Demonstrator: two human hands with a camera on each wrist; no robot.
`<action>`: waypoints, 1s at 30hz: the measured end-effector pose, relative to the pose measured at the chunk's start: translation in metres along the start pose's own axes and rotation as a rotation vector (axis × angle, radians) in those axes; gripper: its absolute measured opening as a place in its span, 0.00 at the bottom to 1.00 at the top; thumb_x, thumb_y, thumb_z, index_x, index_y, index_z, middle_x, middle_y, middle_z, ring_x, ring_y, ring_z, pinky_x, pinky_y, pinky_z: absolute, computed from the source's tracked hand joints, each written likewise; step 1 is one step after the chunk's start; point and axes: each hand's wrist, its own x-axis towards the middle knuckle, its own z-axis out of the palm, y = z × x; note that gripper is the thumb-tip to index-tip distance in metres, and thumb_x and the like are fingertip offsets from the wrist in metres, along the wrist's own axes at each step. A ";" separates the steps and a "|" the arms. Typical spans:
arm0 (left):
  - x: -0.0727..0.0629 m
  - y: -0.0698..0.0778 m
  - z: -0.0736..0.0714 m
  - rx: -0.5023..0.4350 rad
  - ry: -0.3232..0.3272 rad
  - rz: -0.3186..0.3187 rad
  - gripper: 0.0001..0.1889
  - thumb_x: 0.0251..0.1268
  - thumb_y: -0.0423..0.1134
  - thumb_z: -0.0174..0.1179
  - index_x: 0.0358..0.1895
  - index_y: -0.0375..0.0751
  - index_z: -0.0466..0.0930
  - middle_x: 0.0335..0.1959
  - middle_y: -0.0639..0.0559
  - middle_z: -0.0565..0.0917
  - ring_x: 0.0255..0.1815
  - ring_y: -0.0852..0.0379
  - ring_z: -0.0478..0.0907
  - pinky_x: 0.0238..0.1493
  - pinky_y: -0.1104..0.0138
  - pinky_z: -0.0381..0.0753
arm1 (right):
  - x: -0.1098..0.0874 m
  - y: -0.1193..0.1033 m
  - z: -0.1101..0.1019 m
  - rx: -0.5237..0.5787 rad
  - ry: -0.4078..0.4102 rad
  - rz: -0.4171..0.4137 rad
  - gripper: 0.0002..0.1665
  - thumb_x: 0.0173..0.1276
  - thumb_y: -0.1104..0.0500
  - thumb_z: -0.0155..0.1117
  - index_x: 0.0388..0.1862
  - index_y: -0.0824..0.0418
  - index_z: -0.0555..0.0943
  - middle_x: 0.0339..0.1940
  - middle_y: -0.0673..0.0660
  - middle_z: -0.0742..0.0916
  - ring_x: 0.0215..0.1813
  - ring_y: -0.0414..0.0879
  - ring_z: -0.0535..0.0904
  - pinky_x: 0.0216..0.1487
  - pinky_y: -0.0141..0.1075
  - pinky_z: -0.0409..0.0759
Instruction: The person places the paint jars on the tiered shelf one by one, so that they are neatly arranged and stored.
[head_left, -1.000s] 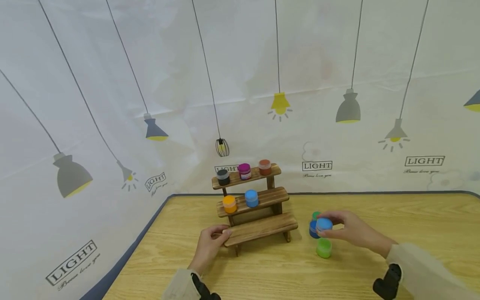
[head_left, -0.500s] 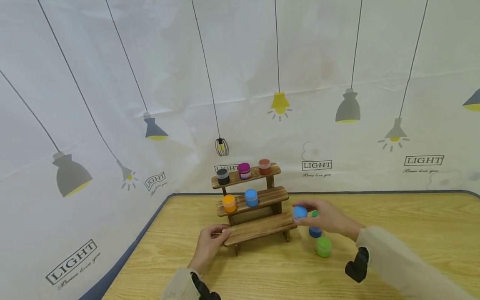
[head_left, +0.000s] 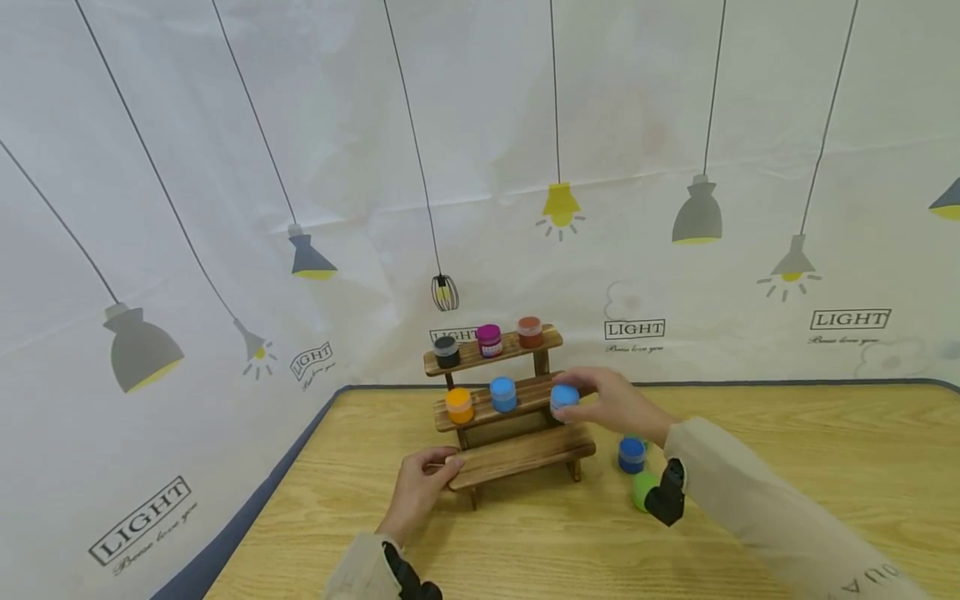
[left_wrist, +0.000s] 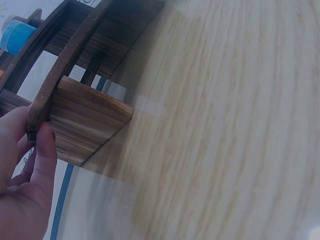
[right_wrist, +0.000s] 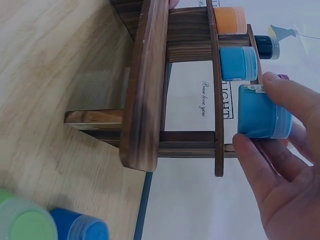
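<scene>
Right hand [head_left: 617, 407] is pinching a light-blue jar [right_wrist: 258, 114], left hand [head_left: 416, 490] gripping the stand [head_left: 525, 455]; seating being unclear, early release would be risking toppling.

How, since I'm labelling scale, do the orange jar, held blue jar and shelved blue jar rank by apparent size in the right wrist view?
1. Held blue jar
2. Shelved blue jar
3. Orange jar
Camera nearness may exaggerate these differences.

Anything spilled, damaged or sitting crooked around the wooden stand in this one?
Nothing looks spilled or damaged. The wooden stand sits at an angle to the back edge of the table, and the wall sheet behind has creases. The light blue jar in the right hand looks intact.
</scene>
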 end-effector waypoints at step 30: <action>0.000 0.000 0.000 0.000 0.004 0.011 0.15 0.58 0.38 0.58 0.43 0.30 0.79 0.40 0.41 0.79 0.33 0.56 0.77 0.31 0.68 0.76 | 0.037 0.010 0.017 -0.043 0.105 0.058 0.26 0.57 0.62 0.64 0.53 0.71 0.72 0.49 0.65 0.77 0.47 0.55 0.75 0.45 0.44 0.74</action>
